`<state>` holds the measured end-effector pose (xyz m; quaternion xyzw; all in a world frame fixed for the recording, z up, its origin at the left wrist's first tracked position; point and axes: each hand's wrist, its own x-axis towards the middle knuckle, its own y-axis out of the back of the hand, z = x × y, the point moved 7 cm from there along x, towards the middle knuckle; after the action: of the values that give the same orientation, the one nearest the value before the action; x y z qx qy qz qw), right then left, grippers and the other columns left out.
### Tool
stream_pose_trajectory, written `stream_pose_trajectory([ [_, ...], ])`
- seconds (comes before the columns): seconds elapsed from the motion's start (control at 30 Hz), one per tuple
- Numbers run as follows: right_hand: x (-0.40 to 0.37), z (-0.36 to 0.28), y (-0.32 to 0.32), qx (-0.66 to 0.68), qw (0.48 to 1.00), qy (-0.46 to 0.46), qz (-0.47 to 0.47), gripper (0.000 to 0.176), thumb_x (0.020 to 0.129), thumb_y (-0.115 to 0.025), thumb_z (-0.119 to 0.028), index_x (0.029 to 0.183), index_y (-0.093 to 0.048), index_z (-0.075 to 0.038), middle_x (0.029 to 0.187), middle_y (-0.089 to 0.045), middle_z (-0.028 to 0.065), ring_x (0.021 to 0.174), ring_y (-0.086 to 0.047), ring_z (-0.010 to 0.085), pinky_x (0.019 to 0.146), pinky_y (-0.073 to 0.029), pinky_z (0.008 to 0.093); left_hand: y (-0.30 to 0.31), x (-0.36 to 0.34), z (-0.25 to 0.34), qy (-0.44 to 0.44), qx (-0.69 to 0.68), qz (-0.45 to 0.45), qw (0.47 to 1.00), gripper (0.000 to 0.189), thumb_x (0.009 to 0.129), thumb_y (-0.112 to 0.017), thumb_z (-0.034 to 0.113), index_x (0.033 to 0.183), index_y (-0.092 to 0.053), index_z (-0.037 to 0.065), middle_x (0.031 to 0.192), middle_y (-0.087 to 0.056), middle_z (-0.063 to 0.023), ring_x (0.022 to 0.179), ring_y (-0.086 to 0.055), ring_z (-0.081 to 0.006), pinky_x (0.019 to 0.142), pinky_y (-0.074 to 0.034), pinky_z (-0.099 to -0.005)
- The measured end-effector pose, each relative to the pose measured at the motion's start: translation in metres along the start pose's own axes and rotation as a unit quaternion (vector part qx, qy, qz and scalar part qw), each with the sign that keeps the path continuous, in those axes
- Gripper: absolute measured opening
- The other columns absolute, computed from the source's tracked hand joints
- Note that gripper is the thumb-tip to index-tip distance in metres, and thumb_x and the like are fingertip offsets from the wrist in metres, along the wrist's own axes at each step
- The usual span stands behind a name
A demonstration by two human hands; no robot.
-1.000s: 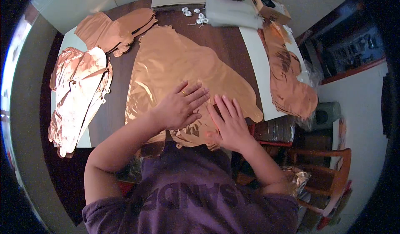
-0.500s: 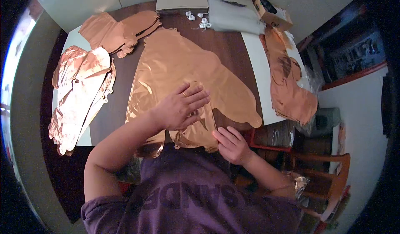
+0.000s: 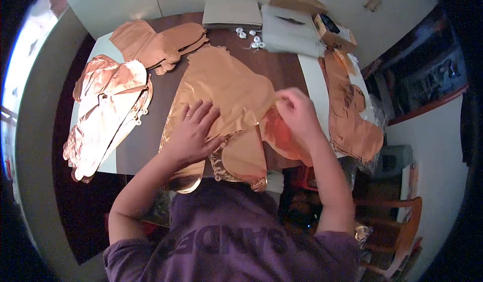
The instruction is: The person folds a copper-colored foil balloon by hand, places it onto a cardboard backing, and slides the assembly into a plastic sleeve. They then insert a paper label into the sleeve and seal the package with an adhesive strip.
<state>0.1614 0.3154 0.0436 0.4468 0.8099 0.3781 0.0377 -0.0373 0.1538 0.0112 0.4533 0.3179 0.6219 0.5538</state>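
A large uninflated copper-coloured foil balloon (image 3: 221, 83) lies spread over the brown table in front of me. My left hand (image 3: 192, 133) rests on its lower middle, palm down with the fingers apart. At the balloon's right side, my right hand (image 3: 298, 115) is closed, thumb and fingers pinched at the foil edge, slightly blurred. Below that hand the right lobe (image 3: 284, 136) is partly raised and looks reddish. Between my arms, a rounded part of the foil (image 3: 244, 155) lies doubled over near the table's front edge.
Flat copper foil balloons are stacked at the left (image 3: 108, 111), back left (image 3: 151, 40) and right (image 3: 347, 106). At the back are a pile of cardboard sheets (image 3: 232, 13), several white ribbon rolls (image 3: 256, 42), clear plastic bags (image 3: 289, 33) and a small box (image 3: 334, 30). A wooden chair (image 3: 402, 231) stands lower right.
My right hand has moved up from the front edge to the balloon's right side, where the lobe is now lifted. The left hand has shifted left and spread its fingers. The view has tilted slightly.
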Motion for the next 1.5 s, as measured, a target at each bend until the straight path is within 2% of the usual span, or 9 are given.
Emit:
stream_pose_trajectory([
  [0.17, 0.061, 0.037, -0.036, -0.208, 0.977, 0.004, -0.046, 0.032, 0.078, -0.076, -0.026, 0.095, -0.064, -0.002, 0.110, -0.060, 0.0186, 0.100, -0.062, 0.0339, 0.085, -0.051, 0.0425, -0.014, -0.002, -0.006, -0.029, 0.043, -0.004, 0.999, 0.072, 0.085, -0.063, 0.045, 0.140, -0.044, 0.003, 0.147, -0.040, -0.0216, 0.139, -0.032, -0.0419, 0.115, -0.022, -0.0551],
  [0.37, 0.079, 0.044, -0.048, -0.192, 0.951, -0.117, -0.213, 0.039, 0.070, -0.080, -0.025, 0.097, -0.063, -0.003, 0.106, -0.064, 0.0184, 0.092, -0.064, 0.0302, 0.078, -0.052, 0.0394, -0.017, -0.002, -0.004, -0.035, 0.052, 0.001, 0.998, 0.071, 0.087, -0.061, 0.047, 0.141, -0.044, 0.004, 0.149, -0.039, -0.0213, 0.140, -0.032, -0.0416, 0.115, -0.021, -0.0552],
  [0.47, 0.080, 0.043, -0.046, -0.183, 0.952, -0.121, -0.214, 0.035, 0.069, -0.080, -0.026, 0.090, -0.065, -0.003, 0.096, -0.067, 0.0184, 0.090, -0.065, 0.0297, 0.078, -0.052, 0.0391, -0.015, -0.003, -0.006, -0.034, 0.048, 0.008, 0.998, 0.071, 0.087, -0.061, 0.048, 0.140, -0.045, 0.004, 0.149, -0.039, -0.0212, 0.139, -0.032, -0.0420, 0.115, -0.021, -0.0552],
  [0.57, 0.078, 0.041, -0.036, -0.195, 0.980, 0.001, -0.035, 0.033, 0.067, -0.081, -0.029, 0.082, -0.066, -0.002, 0.084, -0.067, 0.0163, 0.082, -0.066, 0.0304, 0.073, -0.053, 0.0392, -0.016, -0.004, -0.006, -0.034, 0.046, 0.017, 0.998, 0.070, 0.087, -0.061, 0.048, 0.139, -0.046, 0.004, 0.148, -0.040, -0.0211, 0.138, -0.033, -0.0425, 0.115, -0.022, -0.0553],
  [0.77, 0.081, 0.046, -0.045, -0.183, 0.933, -0.186, -0.249, 0.034, 0.070, -0.080, -0.028, 0.086, -0.065, -0.002, 0.086, -0.069, 0.0178, 0.081, -0.068, 0.0338, 0.074, -0.053, 0.0435, -0.016, -0.003, -0.006, -0.033, 0.058, 0.008, 0.998, 0.070, 0.090, -0.056, 0.052, 0.140, -0.045, 0.005, 0.146, -0.041, -0.0211, 0.139, -0.033, -0.0414, 0.115, -0.022, -0.0544],
  [0.87, 0.077, 0.037, -0.045, -0.196, 0.962, -0.119, -0.149, 0.036, 0.074, -0.077, -0.030, 0.087, -0.065, 0.001, 0.083, -0.069, 0.0151, 0.073, -0.066, 0.0280, 0.069, -0.053, 0.0365, -0.013, -0.003, -0.006, -0.031, 0.054, 0.013, 0.998, 0.069, 0.089, -0.056, 0.052, 0.139, -0.045, 0.005, 0.146, -0.041, -0.0210, 0.138, -0.033, -0.0413, 0.115, -0.023, -0.0545],
  [0.97, 0.060, -0.011, -0.043, -0.099, 0.989, -0.058, -0.094, 0.025, 0.078, -0.074, -0.026, 0.088, -0.065, -0.005, 0.086, -0.069, 0.0152, 0.082, -0.068, 0.0324, 0.074, -0.051, 0.0452, -0.014, -0.004, -0.006, -0.031, 0.054, 0.017, 0.998, 0.069, 0.089, -0.056, 0.052, 0.138, -0.046, 0.005, 0.146, -0.041, -0.0208, 0.138, -0.034, -0.0413, 0.114, -0.024, -0.0546],
  [1.1, 0.051, -0.021, -0.044, -0.369, 0.918, 0.144, -0.005, 0.017, 0.078, -0.073, -0.026, 0.083, -0.068, -0.010, 0.085, -0.063, 0.0072, 0.087, -0.059, 0.0289, 0.082, -0.040, 0.0443, -0.015, -0.003, -0.006, -0.032, 0.060, 0.016, 0.998, 0.069, 0.089, -0.056, 0.052, 0.138, -0.046, 0.005, 0.145, -0.042, -0.0205, 0.138, -0.034, -0.0411, 0.114, -0.024, -0.0546],
  [1.5, 0.062, 0.026, -0.039, -0.158, 0.981, -0.101, -0.046, 0.024, 0.080, -0.071, -0.025, 0.086, -0.065, -0.002, 0.089, -0.069, 0.0187, 0.081, -0.068, 0.0360, 0.070, -0.052, 0.0437, -0.013, -0.002, -0.010, -0.029, 0.030, 0.002, 0.999, 0.070, 0.088, -0.058, 0.052, 0.138, -0.046, 0.005, 0.145, -0.042, -0.0200, 0.137, -0.036, -0.0410, 0.112, -0.025, -0.0566],
])
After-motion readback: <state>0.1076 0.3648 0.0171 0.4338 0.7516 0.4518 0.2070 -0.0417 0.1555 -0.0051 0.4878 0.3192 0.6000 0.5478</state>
